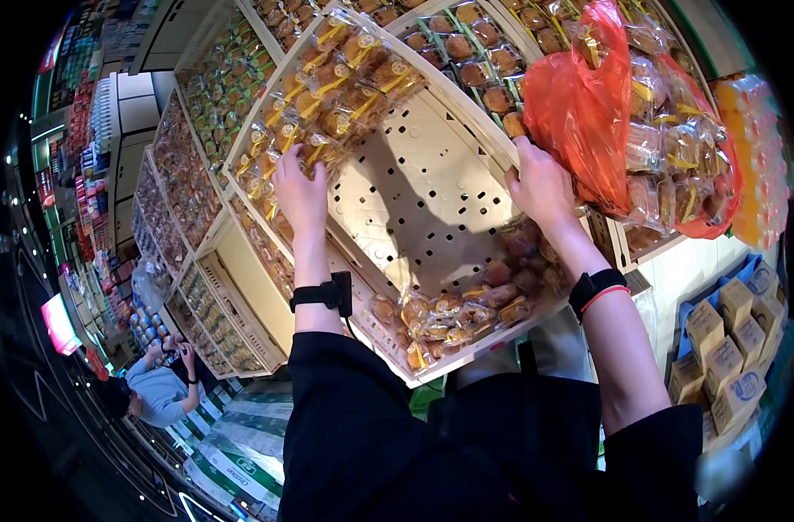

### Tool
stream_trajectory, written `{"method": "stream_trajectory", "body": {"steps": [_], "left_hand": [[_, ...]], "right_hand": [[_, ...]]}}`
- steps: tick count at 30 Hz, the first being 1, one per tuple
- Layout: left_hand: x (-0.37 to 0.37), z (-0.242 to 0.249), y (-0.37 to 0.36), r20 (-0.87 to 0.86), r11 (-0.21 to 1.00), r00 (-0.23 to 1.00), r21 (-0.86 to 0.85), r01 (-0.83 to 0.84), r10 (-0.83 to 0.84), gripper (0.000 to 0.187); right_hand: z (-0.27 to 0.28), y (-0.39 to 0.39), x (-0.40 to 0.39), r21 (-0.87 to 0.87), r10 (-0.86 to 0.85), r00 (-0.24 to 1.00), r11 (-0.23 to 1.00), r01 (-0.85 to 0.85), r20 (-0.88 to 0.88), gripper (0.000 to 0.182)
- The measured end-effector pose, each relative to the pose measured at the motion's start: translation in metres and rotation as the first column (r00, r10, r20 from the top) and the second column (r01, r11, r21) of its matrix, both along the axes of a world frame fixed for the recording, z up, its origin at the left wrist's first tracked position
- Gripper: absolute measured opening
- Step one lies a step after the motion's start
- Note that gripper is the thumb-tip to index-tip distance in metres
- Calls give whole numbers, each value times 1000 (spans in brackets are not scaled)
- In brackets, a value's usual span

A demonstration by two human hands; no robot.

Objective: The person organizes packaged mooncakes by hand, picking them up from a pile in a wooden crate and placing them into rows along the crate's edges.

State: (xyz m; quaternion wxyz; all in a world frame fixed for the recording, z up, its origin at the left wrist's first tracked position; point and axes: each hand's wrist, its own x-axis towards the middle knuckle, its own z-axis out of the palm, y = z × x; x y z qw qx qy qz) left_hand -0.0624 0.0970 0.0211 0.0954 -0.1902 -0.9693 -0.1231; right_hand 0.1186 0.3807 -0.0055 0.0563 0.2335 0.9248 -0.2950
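Observation:
A pale plastic crate (pixel 407 161) with a perforated floor stands tilted before me. Wrapped buns (pixel 349 83) with yellow labels are heaped at its far end, and more wrapped buns (pixel 466 313) lie at the near end. My left hand (pixel 301 193) is over the buns along the left side, fingers apart and touching or just above the wrappers. With its fingers over the right rim of the crate, my right hand (pixel 543 184) grips it; part of those fingers is hidden. Right beside that hand is a red plastic bag (pixel 579 113) holding wrapped buns.
Crates of packaged baked goods (pixel 475 52) stand behind and to the left. A blue crate of brown cartons (pixel 723 348) is at lower right, below orange bottles (pixel 758 157). Another person (pixel 157 387) is at lower left, near green-and-white boxes (pixel 236 457).

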Motion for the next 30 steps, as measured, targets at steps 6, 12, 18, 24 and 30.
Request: {"method": "stream_trajectory", "body": {"steps": [6,12,18,24,30], "left_hand": [[1,-13,-11,34,999,999,28,-38,37,40],[29,-27,3,-43,991,994,-93,92,-96,81],[23,-38,-22,28,970,984,-165,180,-177,82],[17,-29,-27,54,947,963,-172,271,-266,80],[98,-3,-23,386,938,867,-9,346,-316,55]], "right_hand": [[-1,-1,1,9,2,1000,1000,-2,-17,27],[-2,1,1,8,-1,1000,1000,1,-18,26],[-5,1,0,12,6,999,1000,-6,-35,27],[-3,0,0,14,14,1000,1000,-14,-21,28],[-1,0,-2,23,15,1000,1000,-15,18,26]]}}
